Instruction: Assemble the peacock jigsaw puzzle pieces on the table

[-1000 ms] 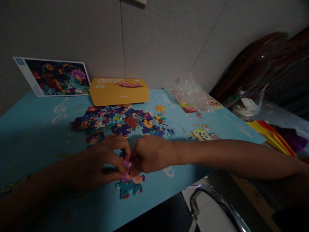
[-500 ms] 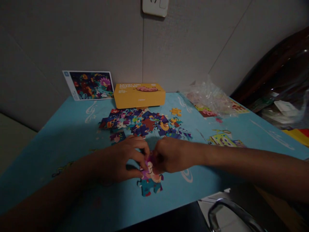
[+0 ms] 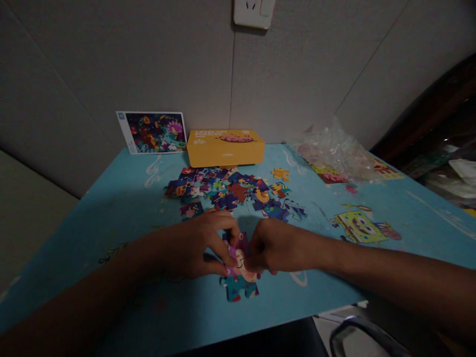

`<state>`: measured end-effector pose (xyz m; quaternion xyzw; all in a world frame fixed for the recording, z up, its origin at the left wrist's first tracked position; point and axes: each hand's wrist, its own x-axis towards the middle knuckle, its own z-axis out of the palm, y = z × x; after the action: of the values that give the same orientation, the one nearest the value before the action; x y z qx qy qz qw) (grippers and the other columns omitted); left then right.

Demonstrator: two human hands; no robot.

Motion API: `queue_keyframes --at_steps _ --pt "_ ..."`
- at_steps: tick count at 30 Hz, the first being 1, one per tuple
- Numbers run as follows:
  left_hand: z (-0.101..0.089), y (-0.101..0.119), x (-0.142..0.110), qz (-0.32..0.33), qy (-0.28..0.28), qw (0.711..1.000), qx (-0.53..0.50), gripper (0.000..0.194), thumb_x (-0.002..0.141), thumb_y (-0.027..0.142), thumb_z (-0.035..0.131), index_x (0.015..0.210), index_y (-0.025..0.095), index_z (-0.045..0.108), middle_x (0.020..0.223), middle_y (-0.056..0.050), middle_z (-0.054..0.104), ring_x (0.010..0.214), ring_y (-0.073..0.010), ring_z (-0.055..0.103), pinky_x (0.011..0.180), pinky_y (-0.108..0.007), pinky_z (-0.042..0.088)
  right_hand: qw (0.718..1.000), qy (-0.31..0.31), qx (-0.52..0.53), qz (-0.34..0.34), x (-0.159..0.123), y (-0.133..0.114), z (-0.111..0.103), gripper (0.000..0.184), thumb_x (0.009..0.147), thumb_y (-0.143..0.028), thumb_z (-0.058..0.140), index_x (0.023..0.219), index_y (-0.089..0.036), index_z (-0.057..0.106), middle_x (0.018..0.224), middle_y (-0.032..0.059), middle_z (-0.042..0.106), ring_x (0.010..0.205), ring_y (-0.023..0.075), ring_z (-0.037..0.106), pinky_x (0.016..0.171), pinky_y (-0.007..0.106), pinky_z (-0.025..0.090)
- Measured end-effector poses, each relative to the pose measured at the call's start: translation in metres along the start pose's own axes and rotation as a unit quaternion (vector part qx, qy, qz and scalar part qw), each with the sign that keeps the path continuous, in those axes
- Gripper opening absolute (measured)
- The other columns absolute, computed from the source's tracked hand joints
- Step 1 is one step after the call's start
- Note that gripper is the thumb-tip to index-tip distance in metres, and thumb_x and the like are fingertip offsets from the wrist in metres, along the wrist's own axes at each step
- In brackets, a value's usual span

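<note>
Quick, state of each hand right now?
Left hand: bent, touching flat purple, pink and teal jigsaw pieces; whether gripping, cannot tell.
Right hand: curled, at the same pieces; grip hidden.

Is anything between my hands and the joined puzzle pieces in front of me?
Nothing visible: your left hand and right hand both touch the joined pieces. The loose pile lies beyond them, near the yellow box.

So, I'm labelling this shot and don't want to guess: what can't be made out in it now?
All in the head view:
Nearest puzzle pieces: partly covered by the left hand and right hand.
Wall socket: cut off by the top edge.
Card: partly hidden by crumpled clear plastic.
Yellow box: smallest print too small to read.
</note>
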<state>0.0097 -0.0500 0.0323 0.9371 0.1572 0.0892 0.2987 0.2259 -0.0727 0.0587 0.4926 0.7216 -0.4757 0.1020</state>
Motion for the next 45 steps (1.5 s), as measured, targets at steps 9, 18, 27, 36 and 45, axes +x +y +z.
queue_keyframes --at_steps 9,18,27,36,45 --pt "0.001 -0.002 0.001 -0.004 0.004 1.000 0.015 0.013 0.081 0.022 0.080 0.090 0.031 0.080 0.108 -0.002 0.063 0.106 -0.0194 0.058 0.110 -0.037 0.032 0.977 0.091 -0.127 -0.144 -0.021 0.016 0.012 0.047 0.075 -0.039 0.084 0.111 -0.018 0.063 0.069 -0.0027 0.064 0.059 0.0123 0.057 0.054 0.023 0.035" --pt "0.000 -0.004 0.000 -0.004 0.005 1.000 0.000 0.012 0.081 0.021 0.079 0.090 0.027 0.079 0.108 -0.002 0.064 0.105 -0.0191 0.059 0.107 -0.034 0.036 0.953 0.127 -0.199 -0.187 -0.020 0.017 0.026 0.045 0.075 -0.052 0.080 0.096 -0.014 0.065 0.076 0.0022 0.065 0.056 0.0132 0.055 0.052 0.027 0.032" --pt "-0.002 -0.003 0.000 0.010 0.007 1.000 -0.001 0.011 0.085 0.022 0.075 0.095 0.025 0.078 0.110 -0.005 0.063 0.106 -0.0193 0.059 0.104 -0.034 0.041 0.916 0.184 -0.207 -0.291 -0.018 0.033 0.038 0.041 0.088 -0.050 0.068 0.111 -0.016 0.064 0.086 0.0036 0.069 0.065 0.0159 0.061 0.053 0.029 0.034" --pt "0.000 0.000 -0.001 0.016 0.028 0.999 0.010 0.006 0.083 0.016 0.074 0.081 0.021 0.078 0.106 -0.006 0.063 0.101 -0.0191 0.060 0.104 -0.036 0.040 0.844 0.236 -0.300 -0.377 -0.014 0.041 0.045 0.039 0.101 -0.046 0.049 0.111 -0.013 0.065 0.085 0.0059 0.070 0.062 0.0169 0.060 0.050 0.032 0.036" --pt "0.001 0.003 -0.001 0.024 0.026 0.999 0.021 0.007 0.082 0.017 0.073 0.083 0.023 0.076 0.107 -0.006 0.063 0.099 -0.0204 0.060 0.107 -0.043 0.037 0.800 0.302 -0.318 -0.410 -0.011 0.043 0.055 0.037 0.103 -0.038 0.042 0.104 -0.010 0.067 0.072 0.0041 0.065 0.054 0.0171 0.056 0.047 0.034 0.038"
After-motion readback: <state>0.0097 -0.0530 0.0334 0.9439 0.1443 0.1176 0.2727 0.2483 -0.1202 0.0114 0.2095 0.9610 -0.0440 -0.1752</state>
